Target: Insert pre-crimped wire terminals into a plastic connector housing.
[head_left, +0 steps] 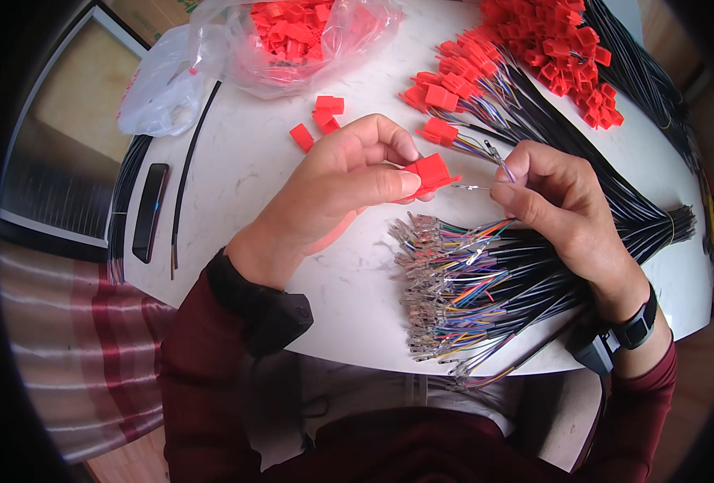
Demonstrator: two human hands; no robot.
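My left hand (pixel 345 181) pinches a small red plastic connector housing (pixel 431 171) between thumb and fingers above the white table (pixel 236 169). My right hand (pixel 554 201) pinches a thin wire, whose metal terminal tip (pixel 471 187) points at the housing, a short gap away. More wire ends stick up from the same hand. Just below both hands lies a bundle of black cables with multicoloured wires ending in metal terminals (pixel 453 278).
Finished cables with red connectors (pixel 534 56) fan out at the upper right. A clear bag of red housings (pixel 305 36) sits at the top, with three loose housings (pixel 318 119) below it. A black phone (pixel 149 211) and a single black cable (pixel 188 173) lie at the left.
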